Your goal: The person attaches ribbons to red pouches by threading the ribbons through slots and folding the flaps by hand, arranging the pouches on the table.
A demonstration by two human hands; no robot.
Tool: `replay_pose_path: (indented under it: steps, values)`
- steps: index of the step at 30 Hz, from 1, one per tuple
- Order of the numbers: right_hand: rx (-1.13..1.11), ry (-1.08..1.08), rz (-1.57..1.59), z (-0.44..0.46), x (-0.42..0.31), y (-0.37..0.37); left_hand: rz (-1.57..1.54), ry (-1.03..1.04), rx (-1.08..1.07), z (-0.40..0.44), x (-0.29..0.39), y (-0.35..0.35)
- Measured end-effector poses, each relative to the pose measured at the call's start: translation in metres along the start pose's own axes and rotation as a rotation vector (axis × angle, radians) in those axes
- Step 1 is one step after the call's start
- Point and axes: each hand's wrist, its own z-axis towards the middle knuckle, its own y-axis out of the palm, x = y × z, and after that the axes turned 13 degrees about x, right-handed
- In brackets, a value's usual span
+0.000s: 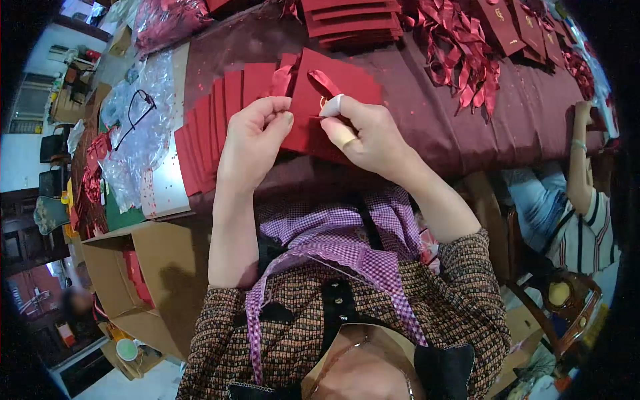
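Red card envelopes [343,77] lie in an overlapping fan at the edge of the cloth-covered table, in front of me. A shiny red ribbon [281,81] runs down to my left hand [257,137], whose thumb and forefinger are pinched together on it. My right hand [370,137] is closed in a pinch over the front envelope. Another stretch of red ribbon [324,83] curves into its fingertips. White and yellowish covers wrap its forefinger and thumb. A small gold mark or ring [323,102] shows beside that forefinger. The exact grip under the fingertips is partly hidden.
Stacked red envelopes [353,23] and a heap of red ribbons [460,57] lie farther back. Clear plastic wrap [150,127] and eyeglasses [138,112] are at left. An open cardboard box [167,267] stands below. Another person's arm [579,157] is at right.
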Motion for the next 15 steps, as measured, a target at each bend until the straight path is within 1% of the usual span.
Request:
replay_pose_path:
  steps: [5,7,10,12,15]
  values:
    - [0.017,-0.005,-0.01,-0.0004,0.003,0.0064,-0.052,-0.043,-0.079,-0.0039,-0.0001,-0.0066]
    - [0.027,0.006,0.01,-0.0007,0.0028,0.0064,-0.019,0.013,-0.108,-0.0047,0.0012,-0.0071]
    - [0.035,-0.005,0.034,-0.0014,0.0034,0.0076,-0.049,0.011,-0.136,-0.0066,0.0027,-0.0065]
    - [0.09,-0.084,0.012,-0.0013,0.0034,0.0106,-0.046,0.015,-0.133,-0.0069,0.0014,-0.0051]
    - [0.089,-0.125,-0.05,-0.0002,0.0004,0.0097,-0.035,0.024,-0.134,-0.007,0.002,-0.0047]
